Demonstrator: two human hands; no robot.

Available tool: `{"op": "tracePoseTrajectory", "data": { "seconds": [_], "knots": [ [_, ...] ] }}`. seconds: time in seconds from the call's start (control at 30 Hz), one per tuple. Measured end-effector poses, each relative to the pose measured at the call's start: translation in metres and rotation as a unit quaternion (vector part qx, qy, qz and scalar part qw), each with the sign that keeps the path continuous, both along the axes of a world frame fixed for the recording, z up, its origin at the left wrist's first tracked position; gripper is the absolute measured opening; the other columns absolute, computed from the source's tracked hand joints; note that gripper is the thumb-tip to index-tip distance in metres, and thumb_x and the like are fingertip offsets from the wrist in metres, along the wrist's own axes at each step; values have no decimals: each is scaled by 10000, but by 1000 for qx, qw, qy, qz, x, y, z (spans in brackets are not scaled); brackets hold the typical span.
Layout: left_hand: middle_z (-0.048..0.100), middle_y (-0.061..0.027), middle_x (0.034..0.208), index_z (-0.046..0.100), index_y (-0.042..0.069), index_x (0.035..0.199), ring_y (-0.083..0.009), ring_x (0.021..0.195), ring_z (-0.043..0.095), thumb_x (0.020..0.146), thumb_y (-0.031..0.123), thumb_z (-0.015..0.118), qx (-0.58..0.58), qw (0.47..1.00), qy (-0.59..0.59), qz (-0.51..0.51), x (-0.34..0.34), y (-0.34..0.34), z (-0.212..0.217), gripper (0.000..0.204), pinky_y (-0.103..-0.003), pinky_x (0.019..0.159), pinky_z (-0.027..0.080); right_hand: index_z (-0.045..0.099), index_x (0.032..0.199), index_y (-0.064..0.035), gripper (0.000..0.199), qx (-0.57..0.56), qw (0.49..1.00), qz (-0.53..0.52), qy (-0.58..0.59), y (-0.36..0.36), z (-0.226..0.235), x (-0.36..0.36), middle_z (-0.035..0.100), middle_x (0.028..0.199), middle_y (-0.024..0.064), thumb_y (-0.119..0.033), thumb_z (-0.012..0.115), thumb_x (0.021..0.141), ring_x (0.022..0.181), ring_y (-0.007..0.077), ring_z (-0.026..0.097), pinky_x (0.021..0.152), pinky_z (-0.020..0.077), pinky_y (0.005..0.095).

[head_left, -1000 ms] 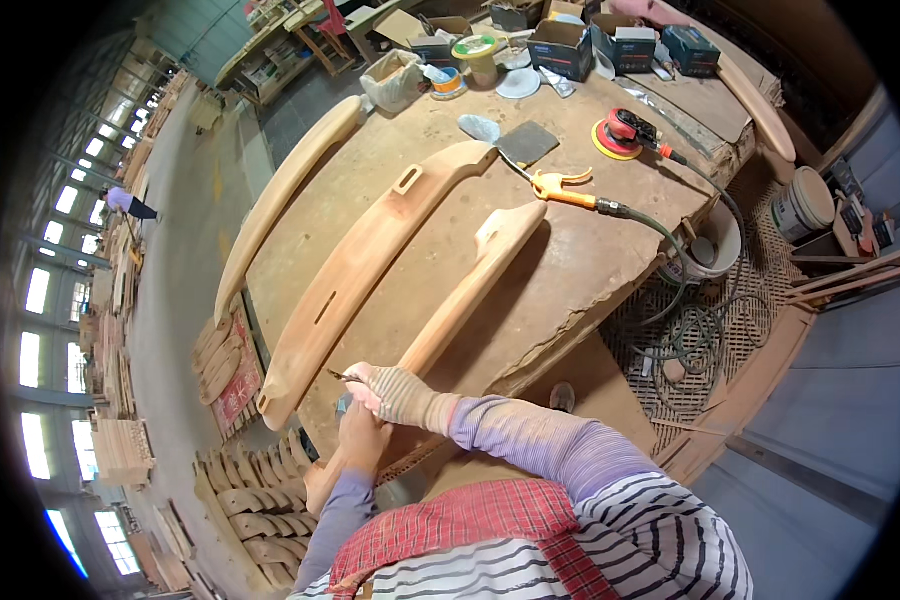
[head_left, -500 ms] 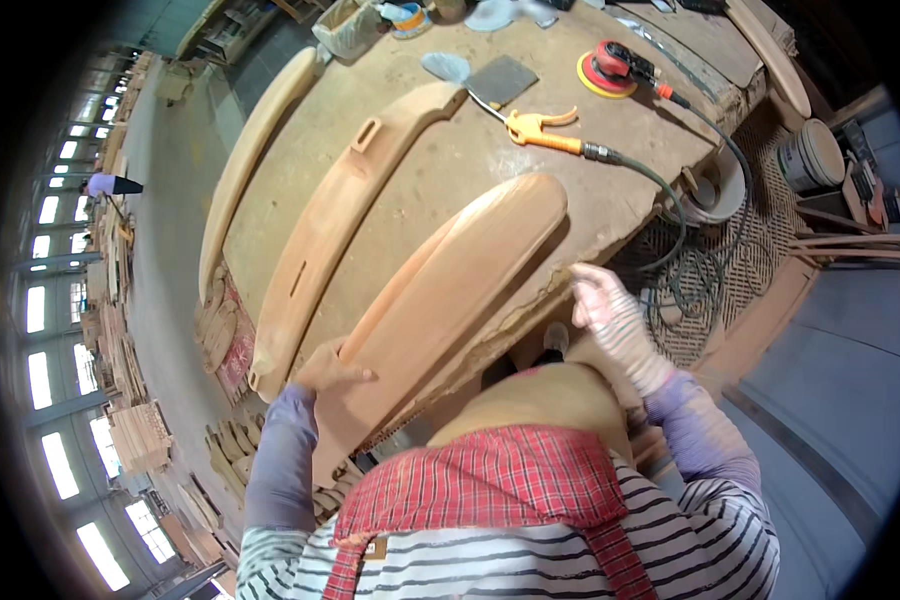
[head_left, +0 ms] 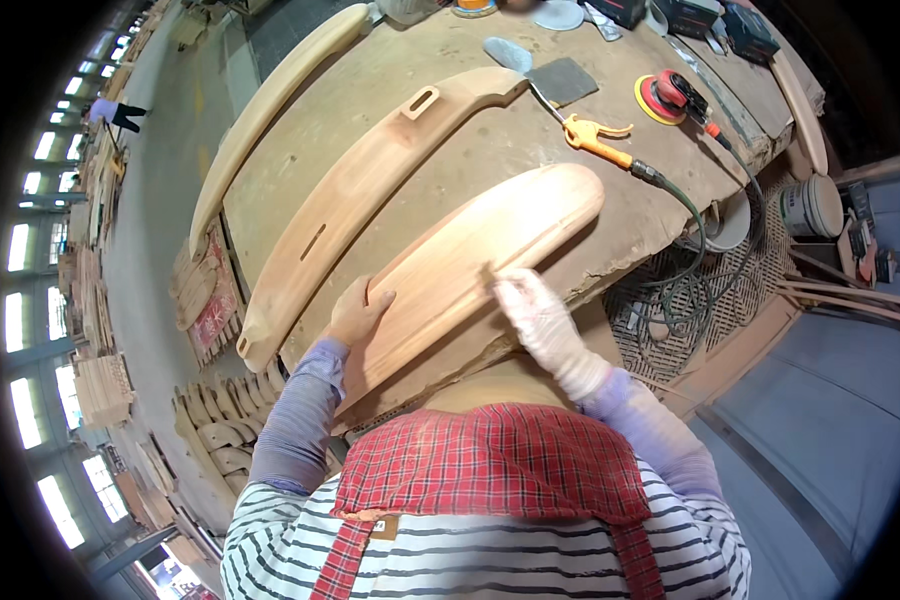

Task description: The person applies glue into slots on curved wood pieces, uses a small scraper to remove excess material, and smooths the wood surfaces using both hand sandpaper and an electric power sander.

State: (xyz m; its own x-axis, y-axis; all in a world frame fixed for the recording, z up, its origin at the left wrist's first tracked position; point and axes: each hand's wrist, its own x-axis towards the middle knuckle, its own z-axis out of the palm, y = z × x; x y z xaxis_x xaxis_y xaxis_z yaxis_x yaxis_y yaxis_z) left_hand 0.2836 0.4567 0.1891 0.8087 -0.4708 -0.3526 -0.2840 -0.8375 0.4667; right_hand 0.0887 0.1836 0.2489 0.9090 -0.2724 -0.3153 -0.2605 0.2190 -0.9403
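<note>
A long wooden board with a rounded far end lies slantwise on the workbench before me. My left hand grips its left edge near the close end, thumb on the upper face and fingers over the far side. At the board's right edge is my right hand, in a pale glove with the fingers pinched together. A small dark bit pokes out at the fingertips, too small to name. Beyond the board lies a curved wooden part with slots, and farther left a slim curved wooden piece.
An orange air blow gun on a hose and a red sander lie on the workbench. A grey pad rests near the blow gun's tip. Buckets stand right of the bench. Several shaped wooden parts are at the left.
My right hand has come from off the bench's edge to the board's right edge. The board shows its upper face more fully. My left hand keeps its grip; the whole view has shifted.
</note>
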Motion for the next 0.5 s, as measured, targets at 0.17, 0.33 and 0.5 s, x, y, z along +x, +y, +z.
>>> {"op": "tracePoseTrajectory", "data": {
  "seconds": [0.17,0.33,0.5],
  "knots": [
    [566,-219,1233,492,-3,1292,-332,1169,546,855,303,654,-195,970,-4,-144,-32,-44,60,558,-407,996,421,669,1098,-43,202,138,990,-20,-38,45,-2,63,473,1382,122,-166,623,944,1179,181,515,1007,420,305],
    [580,-157,1131,539,-8,1186,-253,1069,558,1004,200,446,-363,919,138,71,-91,-61,35,292,-370,973,425,598,1230,-67,329,-76,976,127,-158,36,17,80,470,1378,140,-163,653,920,1247,230,482,1048,400,348],
    [586,-120,1071,522,82,853,-190,944,544,1065,362,353,-483,783,60,388,-71,-46,12,389,-343,938,405,493,1318,-61,506,-640,767,-24,-23,-210,-76,107,459,1376,168,-151,636,841,1282,368,432,1026,417,446]
  ]
}}
